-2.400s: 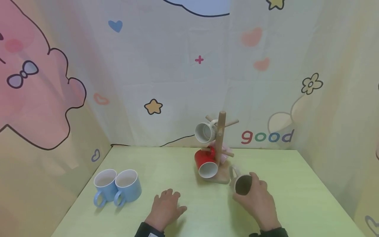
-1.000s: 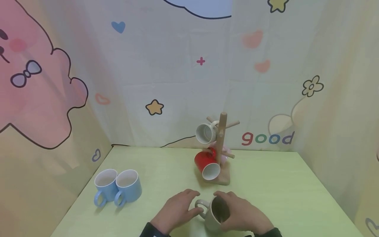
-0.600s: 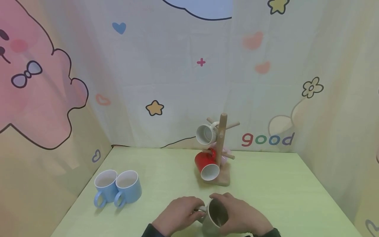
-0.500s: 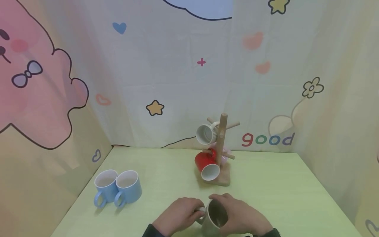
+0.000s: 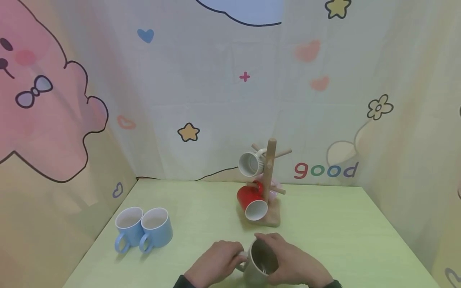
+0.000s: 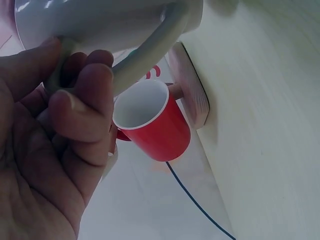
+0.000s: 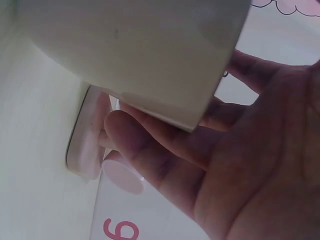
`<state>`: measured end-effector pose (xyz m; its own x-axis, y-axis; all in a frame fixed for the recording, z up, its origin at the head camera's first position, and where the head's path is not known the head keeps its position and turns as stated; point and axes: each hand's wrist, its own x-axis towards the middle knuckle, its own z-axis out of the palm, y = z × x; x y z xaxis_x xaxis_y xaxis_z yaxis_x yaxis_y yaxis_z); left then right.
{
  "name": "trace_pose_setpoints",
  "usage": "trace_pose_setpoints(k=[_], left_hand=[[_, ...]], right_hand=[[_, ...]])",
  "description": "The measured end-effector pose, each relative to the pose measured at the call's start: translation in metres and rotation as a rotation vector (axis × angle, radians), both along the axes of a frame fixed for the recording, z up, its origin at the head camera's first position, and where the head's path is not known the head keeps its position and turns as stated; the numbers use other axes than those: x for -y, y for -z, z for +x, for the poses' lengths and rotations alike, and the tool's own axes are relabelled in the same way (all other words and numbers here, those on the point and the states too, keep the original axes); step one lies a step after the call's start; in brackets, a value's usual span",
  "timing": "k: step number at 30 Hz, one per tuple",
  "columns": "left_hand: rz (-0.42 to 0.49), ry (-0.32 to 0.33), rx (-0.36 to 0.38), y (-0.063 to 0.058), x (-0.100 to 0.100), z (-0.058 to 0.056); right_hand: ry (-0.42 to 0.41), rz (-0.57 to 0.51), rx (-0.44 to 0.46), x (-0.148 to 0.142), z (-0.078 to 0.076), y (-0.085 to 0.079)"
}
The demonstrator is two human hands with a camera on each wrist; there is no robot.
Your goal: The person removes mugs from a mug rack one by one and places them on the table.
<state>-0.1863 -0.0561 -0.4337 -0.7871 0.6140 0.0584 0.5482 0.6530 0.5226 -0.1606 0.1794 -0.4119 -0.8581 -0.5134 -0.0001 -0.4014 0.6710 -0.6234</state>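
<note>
At the front of the table, a pale grey-white mug (image 5: 253, 274) is held between both hands, tilted so its dark opening faces up and right. My left hand (image 5: 217, 262) has its fingers hooked through the handle, thumb against it; in the left wrist view those curled fingers (image 6: 85, 100) wrap the handle (image 6: 150, 52). My right hand (image 5: 295, 262) grips the mug's rim side, fingers over the far edge and thumb on the near one. The right wrist view shows the mug's wall (image 7: 135, 60) in front of the right hand's fingers (image 7: 150, 155).
Behind the hands stands a wooden mug tree (image 5: 269, 172) carrying a white mug (image 5: 248, 165), a red mug (image 5: 248, 198) and a pink mug (image 7: 122, 176), partly hidden. Two light blue mugs, one left (image 5: 131, 234) and one right (image 5: 161, 232), stand upright on the table's left side.
The grey-white mug has come from beside the mug tree toward the front, carried by my right hand. My left hand has moved right and taken hold of its handle.
</note>
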Motion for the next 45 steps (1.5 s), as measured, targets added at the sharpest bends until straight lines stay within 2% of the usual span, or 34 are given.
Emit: trace_pose_setpoints(k=[8,12,18,21,31,45], left_hand=[[0.084,-0.030,-0.128,0.001,0.008,0.002],[0.116,-0.079,-0.152,0.004,0.012,0.001],[0.167,-0.170,-0.175,0.007,0.018,-0.002],[0.177,-0.215,-0.149,0.007,0.022,-0.002],[0.210,-0.332,-0.186,0.013,0.035,-0.002],[0.267,-0.554,-0.234,0.013,0.053,-0.005]], right_hand=[[0.069,-0.058,-0.008,-0.002,-0.003,0.000],[0.141,-0.062,-0.016,-0.004,-0.001,0.001],[0.288,0.080,0.003,-0.007,0.002,0.001],[0.337,0.152,0.030,-0.008,0.000,0.002],[0.391,0.306,-0.035,-0.012,-0.001,0.007],[0.390,0.330,0.004,-0.015,-0.002,0.008]])
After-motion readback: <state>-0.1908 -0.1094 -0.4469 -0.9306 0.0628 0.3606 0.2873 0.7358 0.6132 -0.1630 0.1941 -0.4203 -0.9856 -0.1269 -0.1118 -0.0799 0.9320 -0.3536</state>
